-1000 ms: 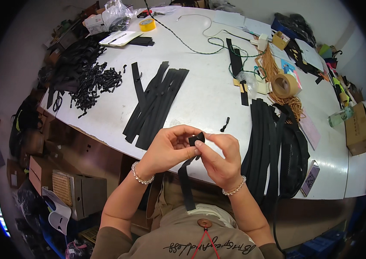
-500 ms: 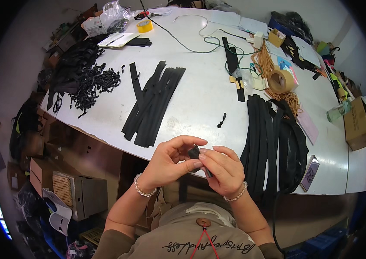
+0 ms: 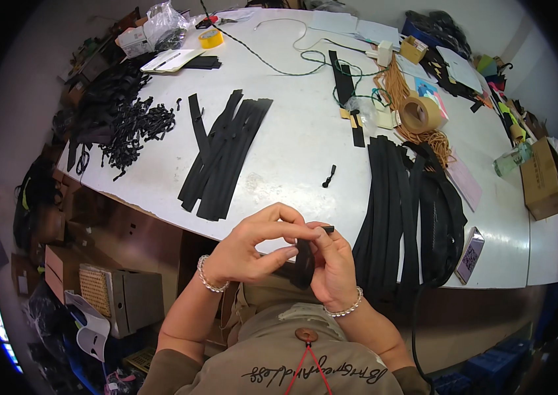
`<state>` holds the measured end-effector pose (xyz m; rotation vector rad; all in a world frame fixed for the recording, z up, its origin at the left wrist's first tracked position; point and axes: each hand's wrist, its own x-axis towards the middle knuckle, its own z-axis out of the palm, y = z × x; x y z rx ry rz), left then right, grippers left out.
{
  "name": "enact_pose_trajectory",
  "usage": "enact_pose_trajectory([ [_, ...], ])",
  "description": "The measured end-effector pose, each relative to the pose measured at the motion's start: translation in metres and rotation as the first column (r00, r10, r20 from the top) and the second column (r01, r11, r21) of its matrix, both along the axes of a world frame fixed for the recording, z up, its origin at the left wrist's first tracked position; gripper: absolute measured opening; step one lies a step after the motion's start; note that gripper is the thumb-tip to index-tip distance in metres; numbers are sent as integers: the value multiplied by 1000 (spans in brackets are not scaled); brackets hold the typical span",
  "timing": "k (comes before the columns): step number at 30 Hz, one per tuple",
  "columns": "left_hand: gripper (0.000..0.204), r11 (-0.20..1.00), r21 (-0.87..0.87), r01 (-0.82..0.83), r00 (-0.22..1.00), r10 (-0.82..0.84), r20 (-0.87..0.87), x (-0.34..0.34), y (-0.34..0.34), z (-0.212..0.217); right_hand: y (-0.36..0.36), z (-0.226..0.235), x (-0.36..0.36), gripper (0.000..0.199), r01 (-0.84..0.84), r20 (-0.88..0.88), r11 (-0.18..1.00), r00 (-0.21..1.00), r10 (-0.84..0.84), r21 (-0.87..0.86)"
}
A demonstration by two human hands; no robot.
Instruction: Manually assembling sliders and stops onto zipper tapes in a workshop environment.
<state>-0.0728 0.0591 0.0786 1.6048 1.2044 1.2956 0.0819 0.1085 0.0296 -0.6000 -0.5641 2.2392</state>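
Okay, right hand [image 3: 333,271] pinches black strip [image 3: 303,266], lower centre; left hand [image 3: 253,247] half-curled, grip unclear. Best pinch firmly, strip flat.

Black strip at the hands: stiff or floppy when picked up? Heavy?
Probably floppy: the black strip bends as it hangs by the right hand. Likely light for its size: it looks thin, and a finger pinch seems to carry it. Blur leaves slipperiness unclear.

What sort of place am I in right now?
Probably a small sewing or assembly workshop: the big white worktable holds piled black strips, a heap of small black pieces and a roll of brown tape.
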Motion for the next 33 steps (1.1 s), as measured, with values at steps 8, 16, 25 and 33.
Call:
enact_pose_trajectory([
  [8,33,997,83,-6,994,15,-113,3,0,24,2,21,6,25,-189,-140,982,972,188,0],
  [16,8,928,181,-325,868,368,-332,3,15,90,-8,30,19,39,-165,314,716,946,-79,678],
  [25,7,973,-9,-231,834,193,-517,3,22,87,27,36,29,32,-82,131,725,991,-11,684],
  [33,14,901,-433,-25,993,-28,-116,-3,25,76,43,19,38,26,-477,-16,766,845,535,431],
])
